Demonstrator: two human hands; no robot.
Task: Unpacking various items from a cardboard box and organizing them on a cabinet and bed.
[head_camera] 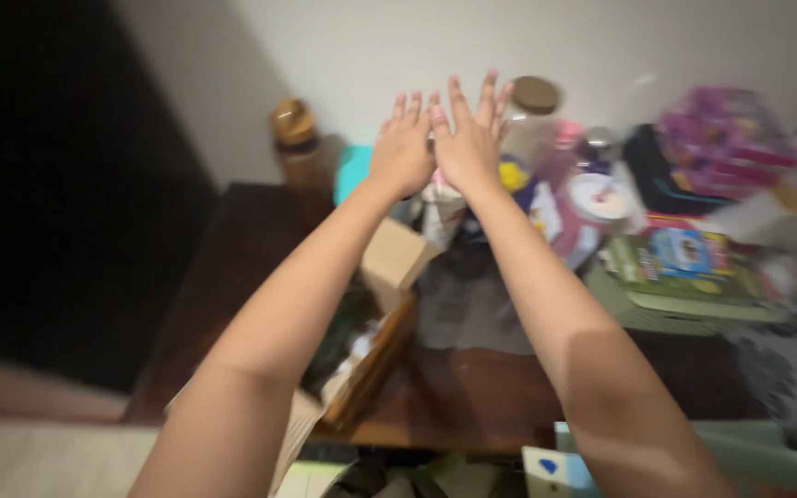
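Both arms stretch far out over a cluttered dark wooden tabletop (472, 387), and the left hand (402, 148) and right hand (469, 138) are raised side by side, thumbs touching or nearly so, fingers spread and pointing up and away; both are fully open and hold nothing. The frame is blurred, so fine detail is hard to tell. Just below and beyond the palms sits a huddle of small packets and bottles (445, 207), the nearest things to both hands, lying straight ahead and slightly down from them. A clear glass jar with a brown lid (532, 115) stands just right of the right hand, which is the nearer of the two to it. A brown bottle (295, 138) stands upright to the left of the left hand, apart from it, against the pale wall. Nearer, under the left forearm, a cardboard box (397, 258) leans on a wooden tray (375, 369). Far right lie a green packet (675, 263) and a pink plastic pack (726, 138).
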